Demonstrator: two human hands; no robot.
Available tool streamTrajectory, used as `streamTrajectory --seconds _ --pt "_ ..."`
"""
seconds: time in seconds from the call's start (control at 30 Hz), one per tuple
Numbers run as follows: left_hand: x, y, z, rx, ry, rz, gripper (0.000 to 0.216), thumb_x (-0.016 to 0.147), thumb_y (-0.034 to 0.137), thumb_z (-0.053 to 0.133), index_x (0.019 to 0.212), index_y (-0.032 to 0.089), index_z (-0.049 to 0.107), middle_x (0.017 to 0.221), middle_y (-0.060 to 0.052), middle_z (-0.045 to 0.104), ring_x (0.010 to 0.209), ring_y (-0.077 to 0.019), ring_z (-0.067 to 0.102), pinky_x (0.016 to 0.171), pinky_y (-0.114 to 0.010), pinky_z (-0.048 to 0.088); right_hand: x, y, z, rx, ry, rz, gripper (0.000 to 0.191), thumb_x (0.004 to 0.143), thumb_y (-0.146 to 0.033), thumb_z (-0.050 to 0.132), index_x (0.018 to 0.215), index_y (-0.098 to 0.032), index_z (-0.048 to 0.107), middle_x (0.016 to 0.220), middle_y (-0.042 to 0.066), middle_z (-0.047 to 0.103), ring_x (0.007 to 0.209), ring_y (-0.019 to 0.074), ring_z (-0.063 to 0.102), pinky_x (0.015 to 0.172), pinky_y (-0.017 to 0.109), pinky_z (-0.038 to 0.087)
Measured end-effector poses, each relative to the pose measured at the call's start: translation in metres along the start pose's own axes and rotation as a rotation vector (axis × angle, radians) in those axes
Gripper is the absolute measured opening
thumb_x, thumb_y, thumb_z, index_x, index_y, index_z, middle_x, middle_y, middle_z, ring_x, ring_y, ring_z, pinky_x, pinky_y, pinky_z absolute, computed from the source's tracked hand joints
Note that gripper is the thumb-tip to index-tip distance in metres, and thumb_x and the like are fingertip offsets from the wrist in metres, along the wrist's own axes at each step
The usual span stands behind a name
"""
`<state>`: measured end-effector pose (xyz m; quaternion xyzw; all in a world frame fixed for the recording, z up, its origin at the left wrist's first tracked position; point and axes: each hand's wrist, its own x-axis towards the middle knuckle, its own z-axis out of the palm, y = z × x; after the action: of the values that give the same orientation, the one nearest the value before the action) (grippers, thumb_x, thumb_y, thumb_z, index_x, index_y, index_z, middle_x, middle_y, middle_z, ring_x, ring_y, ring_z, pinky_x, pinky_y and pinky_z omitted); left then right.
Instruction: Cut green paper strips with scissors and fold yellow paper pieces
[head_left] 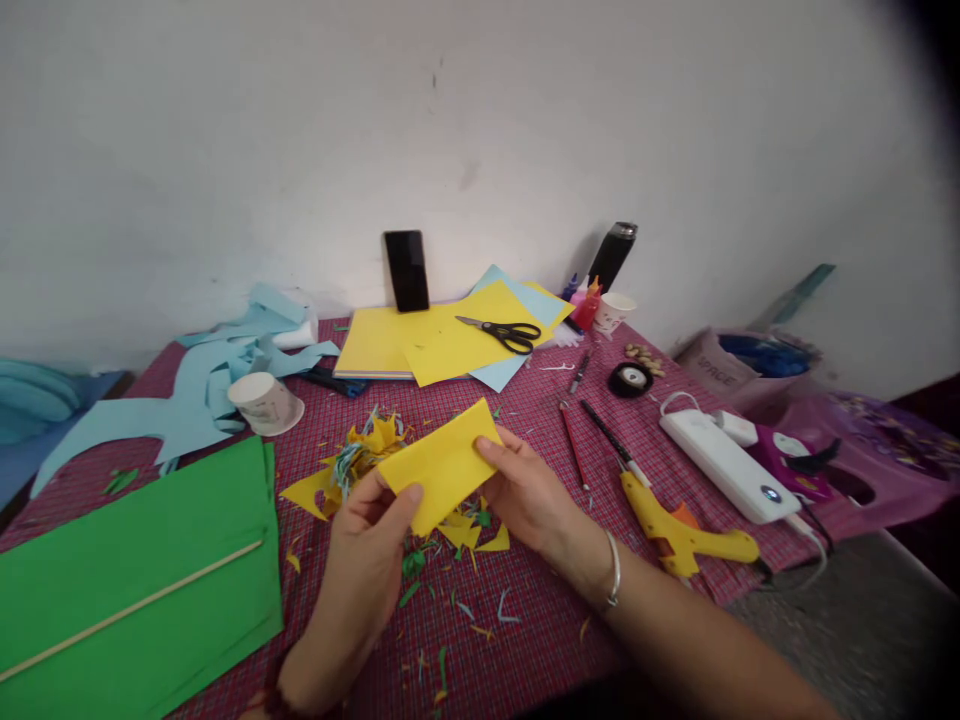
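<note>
A folded piece of yellow paper (pixel 442 465) is held up over the table, between both hands. My left hand (pixel 375 535) pinches its lower left corner, thumb on top. My right hand (pixel 529 480) grips the right edge, thumb on the face and fingers behind. Below and behind the paper lies a heap of yellow, blue and green paper scraps (pixel 364 450). Black-handled scissors (pixel 510 333) rest on yellow sheets (pixel 450 345) farther back, away from both hands.
Green sheets (pixel 150 530) with a thin stick (pixel 135 608) cover the left. A paper cup (pixel 262 402) stands by cut blue paper (pixel 195 390). To the right lie a yellow glue gun (pixel 675 530) and a white power bank (pixel 727 465). A phone (pixel 406 270) leans on the wall.
</note>
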<state>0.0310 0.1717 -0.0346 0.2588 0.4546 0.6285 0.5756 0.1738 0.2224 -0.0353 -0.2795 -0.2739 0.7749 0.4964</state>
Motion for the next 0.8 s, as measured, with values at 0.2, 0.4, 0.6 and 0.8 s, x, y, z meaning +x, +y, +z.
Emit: streamTrajectory --seconds 0.2,0.4,0.6,0.8 --pt "0.006 0.023 -0.008 0.063 -0.112 -0.041 0.024 0.066 0.023 0.079 0.086 0.016 0.070 0.086 -0.004 0.075 0.077 -0.0174 0.069 0.073 -0.028 0.054 0.002 -0.020 -0.014 -0.307 -0.146 0.118 0.030 0.069 -0.031 0.079 0.093 -0.014 0.071 0.080 0.004 0.072 0.070 0.0130 0.066 0.069 0.025 0.052" --pt "0.005 0.019 -0.011 0.211 -0.213 -0.139 0.036 0.069 0.027 0.078 0.102 0.017 0.065 0.094 -0.008 0.074 0.077 -0.0187 0.069 0.070 -0.029 0.055 0.000 -0.020 -0.018 -0.448 -0.292 0.182 0.030 0.074 -0.036 0.076 0.095 -0.015 0.072 0.081 0.004 0.071 0.065 0.0124 0.065 0.059 0.023 0.053" --pt "0.001 0.019 -0.008 0.490 -0.181 0.012 0.049 0.071 0.033 0.074 0.114 0.016 0.057 0.100 -0.009 0.069 0.081 -0.0196 0.067 0.069 -0.030 0.054 -0.001 -0.011 -0.018 -0.482 -0.282 0.161 0.036 0.076 -0.044 0.073 0.097 -0.015 0.071 0.080 0.004 0.070 0.064 0.0113 0.064 0.057 0.021 0.052" --pt "0.005 0.031 -0.021 1.000 -0.253 0.630 0.067 0.079 0.036 0.067 0.139 0.024 0.041 0.127 -0.013 0.057 0.114 -0.0289 0.056 0.096 -0.047 0.046 -0.005 -0.015 -0.016 -0.607 -0.253 0.145 0.035 0.082 -0.046 0.067 0.098 -0.015 0.070 0.079 0.005 0.068 0.061 0.0116 0.061 0.054 0.022 0.049"
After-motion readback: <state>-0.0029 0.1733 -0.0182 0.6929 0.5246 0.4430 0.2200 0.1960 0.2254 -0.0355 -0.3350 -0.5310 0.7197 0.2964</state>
